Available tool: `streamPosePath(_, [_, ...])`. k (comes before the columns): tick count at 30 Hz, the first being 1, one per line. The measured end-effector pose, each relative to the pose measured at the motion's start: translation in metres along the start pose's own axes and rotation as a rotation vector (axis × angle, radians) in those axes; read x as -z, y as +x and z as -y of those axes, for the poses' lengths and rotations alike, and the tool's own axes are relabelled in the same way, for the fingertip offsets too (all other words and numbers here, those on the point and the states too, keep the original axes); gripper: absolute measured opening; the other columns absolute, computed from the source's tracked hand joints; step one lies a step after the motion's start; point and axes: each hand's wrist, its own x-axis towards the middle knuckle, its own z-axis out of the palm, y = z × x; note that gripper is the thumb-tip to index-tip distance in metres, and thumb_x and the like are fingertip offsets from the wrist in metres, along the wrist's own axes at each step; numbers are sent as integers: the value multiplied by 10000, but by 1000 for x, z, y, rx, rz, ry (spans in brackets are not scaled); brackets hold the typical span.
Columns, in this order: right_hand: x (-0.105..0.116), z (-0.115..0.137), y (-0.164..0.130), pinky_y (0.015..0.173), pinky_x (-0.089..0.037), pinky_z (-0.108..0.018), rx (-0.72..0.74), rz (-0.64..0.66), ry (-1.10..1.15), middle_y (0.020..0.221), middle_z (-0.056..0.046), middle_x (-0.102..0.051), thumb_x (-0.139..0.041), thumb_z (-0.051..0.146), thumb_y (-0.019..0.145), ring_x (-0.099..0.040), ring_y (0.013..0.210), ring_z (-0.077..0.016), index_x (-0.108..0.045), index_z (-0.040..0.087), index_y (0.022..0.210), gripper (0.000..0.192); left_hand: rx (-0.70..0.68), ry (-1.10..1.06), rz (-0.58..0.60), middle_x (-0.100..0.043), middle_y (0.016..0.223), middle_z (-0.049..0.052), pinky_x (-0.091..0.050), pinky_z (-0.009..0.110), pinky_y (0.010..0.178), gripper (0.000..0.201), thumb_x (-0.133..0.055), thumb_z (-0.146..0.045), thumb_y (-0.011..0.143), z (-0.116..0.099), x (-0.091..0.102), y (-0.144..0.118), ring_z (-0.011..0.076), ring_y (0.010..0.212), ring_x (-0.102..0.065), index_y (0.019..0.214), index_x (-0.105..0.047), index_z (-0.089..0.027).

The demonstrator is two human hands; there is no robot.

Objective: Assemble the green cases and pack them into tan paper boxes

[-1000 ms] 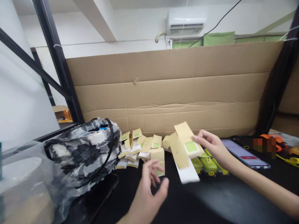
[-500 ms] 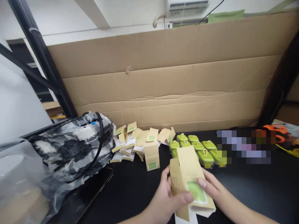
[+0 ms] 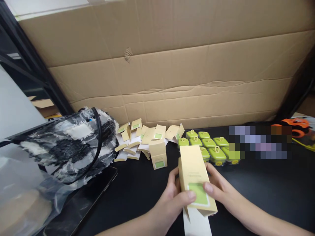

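Note:
Between my two hands is a tan cardboard box [image 3: 194,167] with a green label on its front and a white flap hanging from its lower end. My left hand [image 3: 172,196] grips its left side, thumb by the label. On the right side my right hand [image 3: 219,186] holds it, thumb pressed on the label's edge. Just beyond the box stand several small clear containers with green lids [image 3: 217,154], each lid topped by a loop. Several more tan boxes [image 3: 158,157] lie in a loose pile to the left of them, some with open flaps.
A black, grey and white shaggy bag [image 3: 73,144] sits at the left, beside a clear plastic bag [image 3: 22,190] and a dark flat glossy device [image 3: 86,200]. A large cardboard sheet [image 3: 167,72] walls off the back. An orange toy vehicle [image 3: 295,126] stands at the far right.
The box between my hands has turned more upright and squared up, its side panel now mostly out of sight. My view has tilted downward. Both hands keep hold of the box.

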Motion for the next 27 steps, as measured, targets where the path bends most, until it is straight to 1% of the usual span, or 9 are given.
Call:
streamPosePath(4, [12,-6,-2,605,-540,-304,185,-137,-222,992,-46,-560,-527,625,852,-583,656,-145,-401,288,1161,474,-11,22,-138,-600,1271,137,-421,407,981,688,-744,-295,731,-8,-7,-2,314,1219,-532,1319,-408,-174])
streamPosePath(7, [23,5,-6,720,-537,-335,424,-187,-587,1009,-53,-520,-657,636,744,-577,784,-189,-358,296,1276,698,-19,-6,-215,-653,1191,153,-458,381,920,643,-713,-311,762,-9,-7,-1,284,1089,-617,1304,-422,-122])
streamPosePath(10, [23,23,-10,659,-531,-293,710,29,-985,921,-42,-572,-807,558,611,-594,760,-202,-477,287,1231,753,-13,-41,-244,-668,1166,155,-461,388,925,599,-674,-306,807,-6,-5,0,274,1066,-632,1305,-401,-113])
streamPosePath(12, [16,32,-13,540,-491,-254,854,179,-1227,820,-15,-620,-809,413,679,-581,622,-164,-568,305,1158,547,1,-47,-234,-671,1160,147,-461,394,930,578,-661,-297,823,-5,-4,-1,276,1076,-631,1307,-394,-126])
streamPosePath(14, [8,35,-14,485,-454,-250,926,241,-1379,691,11,-634,-725,273,776,-552,520,-143,-620,295,1118,358,19,-31,-227,-670,1158,144,-461,404,939,589,-684,-289,810,-5,-3,-2,285,1099,-623,1304,-400,-139])
streamPosePath(17, [1,33,-16,563,-501,-294,996,230,-1430,659,-11,-685,-632,252,846,-611,551,-166,-655,214,1093,252,18,8,-205,-666,1165,150,-462,423,950,607,-716,-283,785,-5,-2,-3,300,1133,-604,1297,-420,-146])
streamPosePath(21, [6,32,-17,655,-530,-341,1032,178,-1450,736,-34,-735,-640,370,839,-660,612,-189,-665,199,1094,308,26,22,-182,-655,1188,173,-455,450,965,626,-714,-295,784,-5,-1,-4,308,1128,-608,1307,-413,-125])
streamPosePath(24, [12,32,-19,656,-528,-327,1034,242,-1413,754,-22,-736,-643,225,818,-657,622,-175,-647,207,1129,311,33,10,-184,-657,1183,167,-455,453,965,627,-716,-312,778,-6,-1,-4,309,1125,-608,1299,-420,-126])
streamPosePath(27, [16,30,-20,583,-502,-292,948,230,-1308,780,-3,-723,-568,83,835,-603,558,-135,-634,266,1110,337,34,-17,-193,-668,1149,155,-466,456,954,629,-739,-318,754,-6,-1,-4,313,1115,-611,1272,-438,-126])
